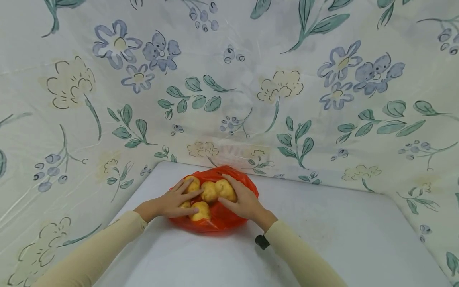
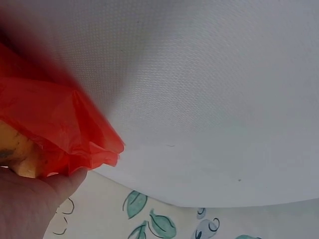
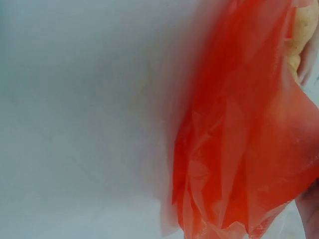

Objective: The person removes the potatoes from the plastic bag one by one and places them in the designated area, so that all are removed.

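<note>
A red plastic bag [image 1: 224, 224] lies spread on the white table, with several yellow potatoes [image 1: 208, 192] in its opening. My left hand [image 1: 173, 202] rests over the potatoes on the left, fingers spread and straight. Its thumb touches the nearest potato [image 1: 201, 212]. On the other side my right hand [image 1: 247, 201] lies against the right-hand potato [image 1: 226, 190], thumb and straight fingers apart around it. The left wrist view has the bag's edge [image 2: 65, 119] by the left hand. In the right wrist view the bag [image 3: 239, 139] hides most of the right hand.
The white table [image 1: 322, 231] extends to the right and toward the front. A floral-patterned sheet [image 1: 229, 79] rises behind and at both sides. A small black object [image 1: 262, 241] sits at the right sleeve's cuff.
</note>
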### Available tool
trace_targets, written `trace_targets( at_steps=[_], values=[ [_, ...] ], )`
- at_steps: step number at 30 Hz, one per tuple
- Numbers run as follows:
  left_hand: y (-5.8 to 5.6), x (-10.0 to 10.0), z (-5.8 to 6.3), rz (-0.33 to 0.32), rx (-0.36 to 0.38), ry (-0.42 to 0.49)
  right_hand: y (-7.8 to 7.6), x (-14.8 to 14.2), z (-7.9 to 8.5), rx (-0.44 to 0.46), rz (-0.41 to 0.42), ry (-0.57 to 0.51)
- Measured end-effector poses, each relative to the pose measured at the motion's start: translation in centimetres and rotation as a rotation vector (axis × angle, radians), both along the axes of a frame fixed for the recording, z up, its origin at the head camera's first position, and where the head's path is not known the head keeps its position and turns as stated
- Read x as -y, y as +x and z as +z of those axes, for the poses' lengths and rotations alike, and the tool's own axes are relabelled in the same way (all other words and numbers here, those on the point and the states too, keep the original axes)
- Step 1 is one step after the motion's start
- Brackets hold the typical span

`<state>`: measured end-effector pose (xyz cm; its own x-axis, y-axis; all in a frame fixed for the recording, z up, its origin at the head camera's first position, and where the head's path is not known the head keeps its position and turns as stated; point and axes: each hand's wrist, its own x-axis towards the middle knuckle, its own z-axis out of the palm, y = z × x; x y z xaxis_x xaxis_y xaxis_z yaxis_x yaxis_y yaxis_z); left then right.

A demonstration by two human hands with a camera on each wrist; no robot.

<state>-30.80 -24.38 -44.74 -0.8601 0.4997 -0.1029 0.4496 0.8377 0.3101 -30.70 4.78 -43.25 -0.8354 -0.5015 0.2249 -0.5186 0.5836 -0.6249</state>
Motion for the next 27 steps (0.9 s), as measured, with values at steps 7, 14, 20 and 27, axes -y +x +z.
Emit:
trace_targets(
  at_steps=[7, 14, 20, 27],
  values=[
    [-0.18, 0.07, -0.12, 0.004, 0.006, -0.007, 0.12, -0.23, 0.2, -0.029, 0.007, -0.045],
    [-0.09, 0.13, -0.09, -0.005, 0.0, -0.003, -0.14, -0.15, 0.39, -0.001, 0.038, -0.12],
    [0.05, 0.17, -0.04, -0.003, 0.0, 0.004, -0.1, -0.2, 0.54, 0.085, 0.039, -0.154],
    [0.07, 0.0, 0.17, -0.001, 0.002, 0.007, -0.2, -0.5, 0.53, 0.191, 0.039, -0.226]
  ],
)
